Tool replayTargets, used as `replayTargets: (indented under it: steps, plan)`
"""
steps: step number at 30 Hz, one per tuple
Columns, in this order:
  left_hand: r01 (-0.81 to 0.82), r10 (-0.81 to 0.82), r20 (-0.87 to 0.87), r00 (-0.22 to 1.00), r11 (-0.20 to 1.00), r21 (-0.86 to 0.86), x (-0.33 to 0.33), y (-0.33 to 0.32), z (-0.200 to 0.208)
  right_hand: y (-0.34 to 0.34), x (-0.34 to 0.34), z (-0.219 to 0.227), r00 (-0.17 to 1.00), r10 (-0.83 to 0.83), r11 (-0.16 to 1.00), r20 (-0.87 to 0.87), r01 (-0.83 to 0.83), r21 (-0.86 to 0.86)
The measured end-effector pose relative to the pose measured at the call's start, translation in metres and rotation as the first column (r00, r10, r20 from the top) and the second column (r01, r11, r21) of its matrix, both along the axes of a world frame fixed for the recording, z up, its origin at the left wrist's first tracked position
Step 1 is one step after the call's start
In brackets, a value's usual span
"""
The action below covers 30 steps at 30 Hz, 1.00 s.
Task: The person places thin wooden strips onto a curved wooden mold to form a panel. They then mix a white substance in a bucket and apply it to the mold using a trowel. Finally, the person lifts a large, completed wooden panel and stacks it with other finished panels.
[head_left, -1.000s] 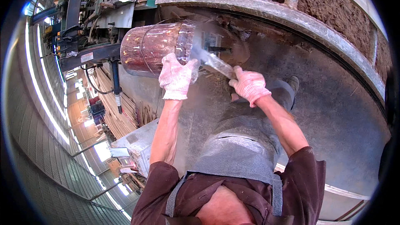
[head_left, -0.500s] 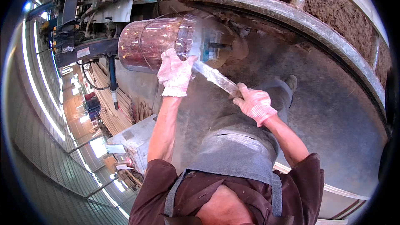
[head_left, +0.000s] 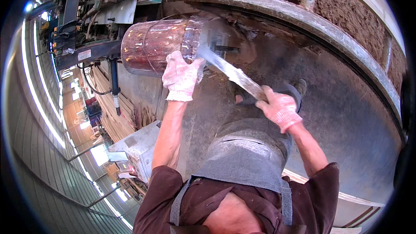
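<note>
A reddish-brown, stained bucket [head_left: 151, 45] lies tilted on its side at the upper left, its mouth facing right and a wire handle across its wall. My left hand [head_left: 181, 76], in a pale knit glove, is closed on the bucket's near side by the rim. In my gloved right hand [head_left: 279, 108] is the handle end of a long flat stick [head_left: 236, 76] smeared whitish. Its far end reaches the bucket's mouth, where motion blurs it. How far it goes inside is hidden.
A curved metal rim [head_left: 277, 6] arcs overhead, with brown, crusted material behind it. Dark machine frame parts [head_left: 95, 54] stand left of the bucket. Stacked wood strips [head_left: 110, 104] and a pale box-like cabinet [head_left: 138, 147] are at the left. Grey floor [head_left: 346, 117] spreads right.
My right hand has drawn the stick a little to the right and toward me. My left hand and the bucket stay almost where they were.
</note>
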<state>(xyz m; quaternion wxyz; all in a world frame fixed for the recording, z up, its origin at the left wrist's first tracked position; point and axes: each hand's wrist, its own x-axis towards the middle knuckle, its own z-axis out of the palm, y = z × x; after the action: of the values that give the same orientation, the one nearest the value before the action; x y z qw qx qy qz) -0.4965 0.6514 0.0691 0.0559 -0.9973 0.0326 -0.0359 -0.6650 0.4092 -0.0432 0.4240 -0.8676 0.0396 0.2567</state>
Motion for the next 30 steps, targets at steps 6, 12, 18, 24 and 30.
replayTargets:
  steps: [6, 12, 18, 24, 30]
  plan:
    - [-0.023, 0.023, -0.008, 1.000, 1.000, -0.009, 0.002, -0.001, 0.000, 0.043, 0.014, -0.046, 0.995, -0.100, 0.993, -0.029, 0.102, 0.061]
    - [-0.001, 0.001, -0.031, 1.000, 1.000, 0.020, -0.003, 0.003, 0.001, 0.017, -0.033, -0.025, 0.986, 0.018, 1.000, -0.168, -0.014, 0.023]
    - [0.061, -0.061, -0.017, 0.998, 0.998, -0.016, -0.001, 0.012, 0.002, 0.008, -0.032, 0.004, 0.995, 0.042, 0.999, -0.094, -0.041, 0.009]
    - [0.051, -0.051, 0.008, 0.999, 0.999, -0.015, 0.005, 0.017, -0.002, 0.027, -0.017, -0.035, 0.998, 0.037, 0.999, -0.057, -0.037, 0.000]
    - [0.014, -0.014, -0.030, 0.999, 1.000, -0.015, 0.002, 0.018, 0.001, -0.003, -0.040, -0.006, 0.994, 0.077, 0.991, -0.071, -0.084, -0.102]
